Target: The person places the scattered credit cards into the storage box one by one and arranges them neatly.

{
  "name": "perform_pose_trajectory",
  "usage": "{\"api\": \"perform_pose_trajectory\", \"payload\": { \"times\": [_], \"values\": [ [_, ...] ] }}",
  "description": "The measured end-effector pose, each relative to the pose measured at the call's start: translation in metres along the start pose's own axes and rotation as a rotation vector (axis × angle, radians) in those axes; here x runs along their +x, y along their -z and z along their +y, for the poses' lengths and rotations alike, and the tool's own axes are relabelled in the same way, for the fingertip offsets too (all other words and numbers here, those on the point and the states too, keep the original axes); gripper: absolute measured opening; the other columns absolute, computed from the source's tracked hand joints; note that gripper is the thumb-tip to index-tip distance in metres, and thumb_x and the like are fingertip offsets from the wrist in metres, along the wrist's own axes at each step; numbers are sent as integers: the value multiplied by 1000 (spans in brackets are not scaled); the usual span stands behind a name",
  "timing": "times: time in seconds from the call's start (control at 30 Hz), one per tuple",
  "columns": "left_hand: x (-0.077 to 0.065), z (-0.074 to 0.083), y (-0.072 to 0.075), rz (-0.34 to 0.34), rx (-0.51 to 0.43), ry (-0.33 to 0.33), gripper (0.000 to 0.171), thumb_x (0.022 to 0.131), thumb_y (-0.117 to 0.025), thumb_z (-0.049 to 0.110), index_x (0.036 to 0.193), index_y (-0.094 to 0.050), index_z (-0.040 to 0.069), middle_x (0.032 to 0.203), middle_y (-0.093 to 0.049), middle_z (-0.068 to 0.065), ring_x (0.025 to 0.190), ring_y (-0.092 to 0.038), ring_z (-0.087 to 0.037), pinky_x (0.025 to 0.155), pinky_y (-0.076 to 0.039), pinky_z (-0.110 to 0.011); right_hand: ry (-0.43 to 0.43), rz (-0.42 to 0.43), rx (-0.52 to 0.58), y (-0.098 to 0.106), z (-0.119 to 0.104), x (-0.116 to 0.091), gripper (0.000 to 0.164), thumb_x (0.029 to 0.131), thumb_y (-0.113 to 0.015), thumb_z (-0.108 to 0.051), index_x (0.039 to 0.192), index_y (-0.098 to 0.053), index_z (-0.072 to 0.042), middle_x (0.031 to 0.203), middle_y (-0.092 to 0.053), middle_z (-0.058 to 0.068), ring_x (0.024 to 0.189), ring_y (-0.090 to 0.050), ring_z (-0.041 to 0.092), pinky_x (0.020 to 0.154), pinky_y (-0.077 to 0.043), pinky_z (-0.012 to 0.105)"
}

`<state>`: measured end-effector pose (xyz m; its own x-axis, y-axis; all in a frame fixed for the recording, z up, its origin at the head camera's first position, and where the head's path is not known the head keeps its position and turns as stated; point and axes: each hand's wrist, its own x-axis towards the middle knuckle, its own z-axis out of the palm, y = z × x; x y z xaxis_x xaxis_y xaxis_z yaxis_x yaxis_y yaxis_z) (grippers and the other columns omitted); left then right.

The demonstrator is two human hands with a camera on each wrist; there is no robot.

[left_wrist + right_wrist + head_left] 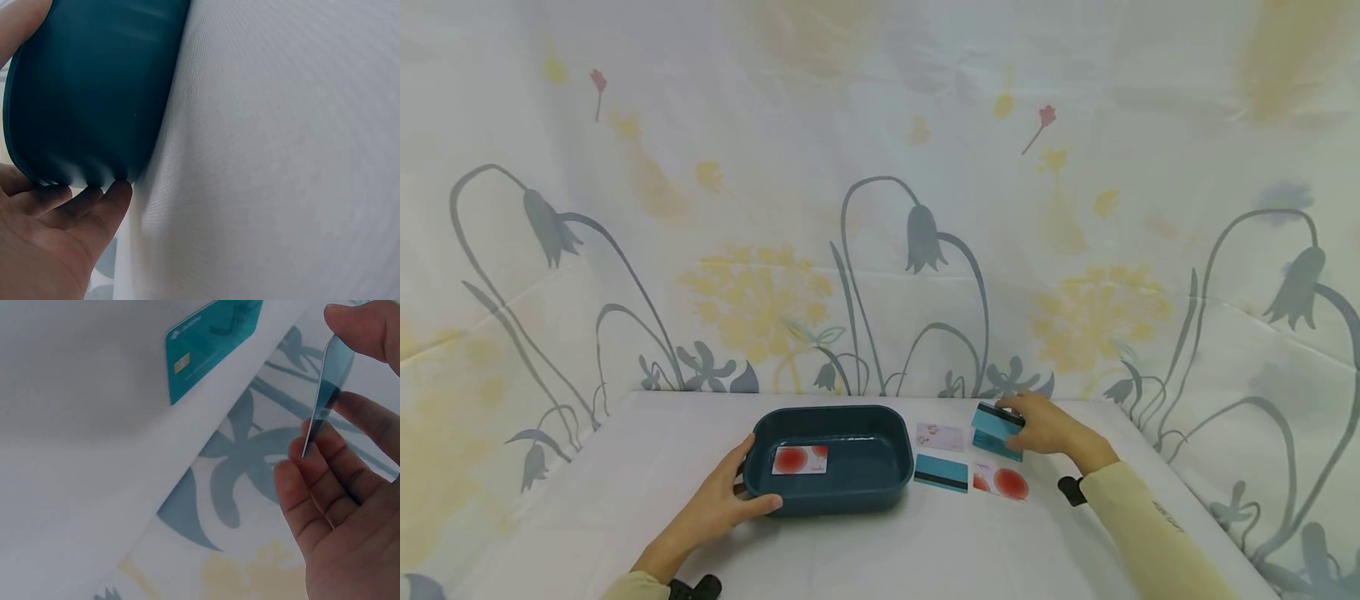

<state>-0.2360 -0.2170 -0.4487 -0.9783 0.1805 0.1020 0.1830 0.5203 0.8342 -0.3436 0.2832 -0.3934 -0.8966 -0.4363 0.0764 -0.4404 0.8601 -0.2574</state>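
Note:
My left hand (724,493) grips the left end of a dark teal rectangular dish (827,502), thumb on its near side and fingers round the far side. In the dish lies a white card with red circles (801,460). On the right, my right hand (1043,425) pinches a blue bank card (994,422) with a black stripe, raised and tilted. In the right wrist view the held card (330,387) shows nearly edge-on between thumb and fingertips. Below it a teal chip card (212,347) lies flat on the table.
Right of the dish lie a pale pink flowered card (940,437), a blue striped card (942,473) and a red-circled card (1000,481). They rest on a white-covered table (940,550). A flower-printed cloth (880,275) hangs behind the table's back edge.

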Motion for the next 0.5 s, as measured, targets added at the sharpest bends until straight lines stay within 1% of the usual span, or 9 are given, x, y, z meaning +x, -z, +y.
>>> {"api": "perform_pose_trajectory", "payload": {
  "times": [0.13, 0.2, 0.3, 0.37, 0.5],
  "values": [
    [0, 0, -1, -3, -5, 6, 105, 78, -79, 35, 152, -12, 2, 154, -19, -25, 134, -32, -44, 98, -45, -42, 23, 1, -12, -1, -11, 7, 55, 75, -73, -18, 127, -59, -5, 119, -54, 15, 103, -50, 30, 89, -46, 52],
    [1, 0, -1, -4, 0, 17, 106, 77, -79, 37, 152, -12, 2, 154, -18, -24, 134, -33, -44, 99, -45, -43, 41, -2, -12, -2, -16, 9, 54, 75, -73, -18, 126, -59, -5, 120, -54, 16, 106, -49, 31, 89, -45, 53],
    [1, -1, -1, -4, -1, 22, 106, 78, -79, 37, 152, -12, 2, 154, -18, -24, 134, -32, -44, 99, -44, -43, 48, -2, -12, -3, -24, 14, 54, 75, -72, -18, 126, -60, -6, 120, -54, 15, 107, -48, 31, 90, -45, 51],
    [2, -1, -1, -1, 1, 24, 106, 78, -79, 37, 152, -12, 3, 154, -18, -23, 134, -33, -43, 99, -45, -43, 52, -2, -7, -3, -30, 17, 54, 75, -73, -18, 126, -60, -6, 117, -54, 13, 103, -48, 29, 88, -46, 49],
    [1, 0, -1, 0, -1, 18, 104, 78, -79, 35, 152, -13, 2, 154, -19, -24, 134, -34, -43, 98, -45, -43, 47, -2, -12, -3, -40, 23, 56, 76, -74, -21, 128, -59, -8, 109, -52, 7, 94, -48, 22, 82, -47, 41]
  ]
}}
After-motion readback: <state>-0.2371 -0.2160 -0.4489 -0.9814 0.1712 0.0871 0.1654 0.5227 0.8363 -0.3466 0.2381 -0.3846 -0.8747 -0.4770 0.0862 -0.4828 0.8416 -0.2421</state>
